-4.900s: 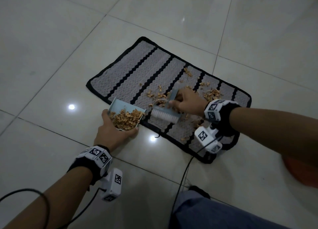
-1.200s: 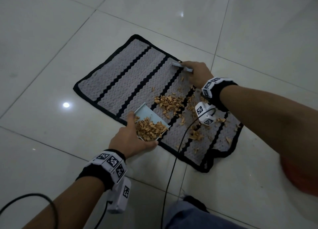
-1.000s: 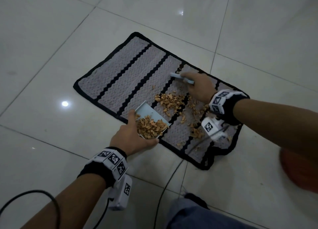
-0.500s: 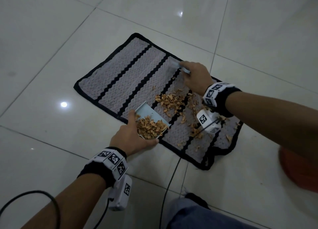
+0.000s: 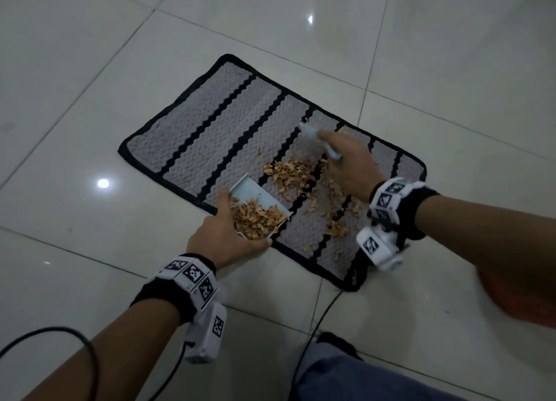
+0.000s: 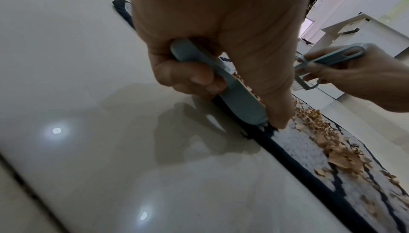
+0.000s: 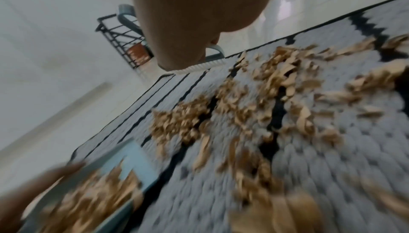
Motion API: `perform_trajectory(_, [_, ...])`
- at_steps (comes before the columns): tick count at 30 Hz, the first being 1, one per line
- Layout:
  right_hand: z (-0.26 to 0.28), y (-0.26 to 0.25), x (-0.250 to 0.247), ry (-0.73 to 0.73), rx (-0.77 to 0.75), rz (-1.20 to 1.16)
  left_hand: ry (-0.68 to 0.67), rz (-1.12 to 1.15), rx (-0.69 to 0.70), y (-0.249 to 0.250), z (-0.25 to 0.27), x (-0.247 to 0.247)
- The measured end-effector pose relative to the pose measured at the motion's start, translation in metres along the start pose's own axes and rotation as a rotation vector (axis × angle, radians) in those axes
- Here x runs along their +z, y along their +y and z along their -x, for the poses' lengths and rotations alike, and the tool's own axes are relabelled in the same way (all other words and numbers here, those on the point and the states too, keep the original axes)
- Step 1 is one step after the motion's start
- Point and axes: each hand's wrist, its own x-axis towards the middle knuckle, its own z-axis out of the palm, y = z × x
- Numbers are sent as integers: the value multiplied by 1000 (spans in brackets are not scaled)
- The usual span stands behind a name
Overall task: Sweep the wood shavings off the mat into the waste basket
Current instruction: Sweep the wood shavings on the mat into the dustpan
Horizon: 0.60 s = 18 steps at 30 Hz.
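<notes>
At mat's (image 5: 210,129) lower edge — left hand (image 5: 222,238) grips shaving-laden dustpan (image 5: 255,196) | centre: right hand (image 5: 349,165) grips brush (image 5: 316,138) beside shavings (image 5: 288,173) | upper-left mat bare

A grey mat (image 5: 228,129) with black zigzag stripes and black border lies flat on the tiles. Tan wood shavings (image 5: 290,173) sit heaped near its middle and scattered toward its right end – more fill a pale blue dustpan (image 5: 255,194) at the near edge.
</notes>
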Motion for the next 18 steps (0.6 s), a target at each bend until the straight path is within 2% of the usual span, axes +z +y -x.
perform_trajectory(2, [-17, 23, -6, 39, 168, 78, 6, -5, 0, 0, 0, 0])
perform_trajectory(3, [-25, 34, -8, 5, 233, 125, 8, -8, -3, -1, 0, 0])
perform_trajectory(5, [-36, 47, -11, -159, 290, 156, 14, -11, -7, -2, 0, 1])
perform_trajectory(7, [-36, 47, -8, -269, 247, 144, 15, -15, -10, -3, 0, 1])
perform_trajectory(11, [-10, 18, 6, -236, 102, 98, 2, -22, -24, -4, -1, 1])
perform_trajectory(15, [23, -20, 15, -303, -63, 9, -11, -15, -27, -2, -1, -1])
perform_trajectory(18, [20, -33, 6, -238, -63, -60, -11, -3, -22, -1, 1, -2])
